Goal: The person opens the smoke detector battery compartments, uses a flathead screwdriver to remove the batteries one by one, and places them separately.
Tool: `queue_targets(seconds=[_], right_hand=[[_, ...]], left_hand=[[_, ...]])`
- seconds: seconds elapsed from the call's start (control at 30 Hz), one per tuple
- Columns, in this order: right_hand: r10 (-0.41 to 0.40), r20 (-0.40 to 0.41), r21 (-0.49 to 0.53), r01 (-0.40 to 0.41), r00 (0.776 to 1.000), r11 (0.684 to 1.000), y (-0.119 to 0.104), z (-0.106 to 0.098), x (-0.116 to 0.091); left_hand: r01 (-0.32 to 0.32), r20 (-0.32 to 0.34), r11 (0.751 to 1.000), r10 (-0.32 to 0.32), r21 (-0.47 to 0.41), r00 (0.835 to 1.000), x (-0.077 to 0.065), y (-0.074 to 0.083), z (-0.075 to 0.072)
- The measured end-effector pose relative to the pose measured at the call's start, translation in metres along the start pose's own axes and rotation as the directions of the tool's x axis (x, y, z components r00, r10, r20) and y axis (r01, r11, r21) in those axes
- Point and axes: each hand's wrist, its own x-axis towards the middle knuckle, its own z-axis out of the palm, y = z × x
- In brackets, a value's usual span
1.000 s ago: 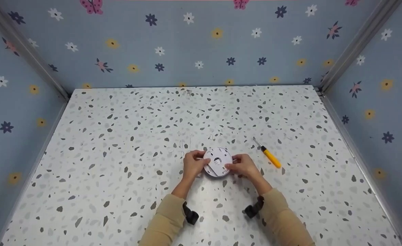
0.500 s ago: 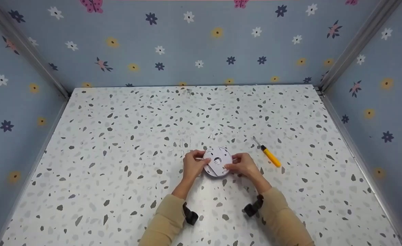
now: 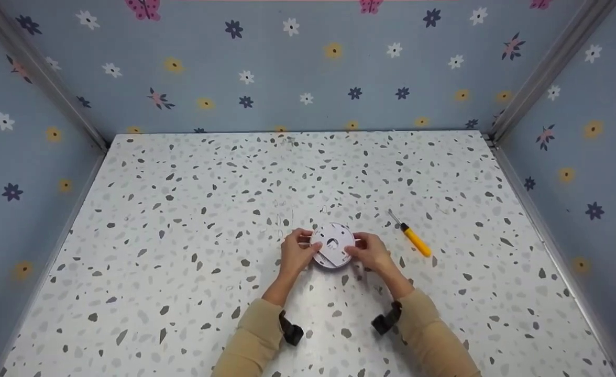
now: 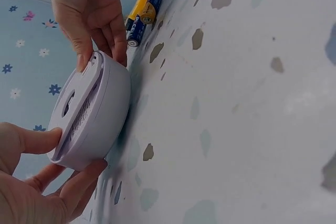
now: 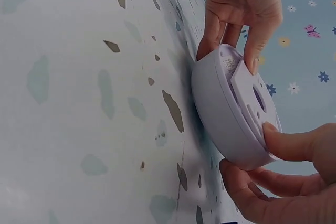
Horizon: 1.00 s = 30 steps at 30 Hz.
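Observation:
A round white smoke detector (image 3: 334, 246) is held between my hands at the front middle of the table. Its slotted mounting plate (image 4: 79, 90), with a hole in the centre, faces up and sits on the deeper round body (image 5: 223, 106). A gap along the flat edge of the plate shows a grille and a printed label. My left hand (image 3: 297, 252) grips the left side, thumb on the plate and fingers against the body's side. The right hand (image 3: 372, 254) grips the opposite side the same way, its thumb pressing on the plate's edge.
A yellow and black screwdriver (image 3: 416, 241) lies right of the right hand. Two blue and gold batteries (image 4: 152, 6) lie beyond that hand in the left wrist view. Patterned blue walls (image 3: 308, 63) border the speckled table (image 3: 182, 251) at the back and sides.
Both hands have shifted the smoke detector very slightly away from the body, keeping their grip on it. The screwdriver stays in place.

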Motion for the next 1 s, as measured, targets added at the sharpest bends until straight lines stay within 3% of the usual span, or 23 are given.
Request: queue_targets(seconds=[0.3, 0.77, 1.0], right_hand=[[-0.008, -0.026, 0.093, 0.010, 1.000, 0.996, 0.002, 0.000, 0.005], [0.004, -0.011, 0.170, -0.002, 1.000, 0.985, 0.006, 0.001, 0.014], [0.065, 0.017, 0.149, -0.067, 0.998, 0.987, 0.006, -0.001, 0.013]], left_hand=[[0.087, 0.027, 0.996, -0.088, 0.036, 0.996, -0.001, -0.003, 0.002], [0.097, 0.047, 0.992, -0.101, 0.085, 0.994, -0.003, -0.006, 0.004], [0.100, 0.040, 0.991, -0.104, 0.089, 0.994, -0.003, -0.007, 0.005]])
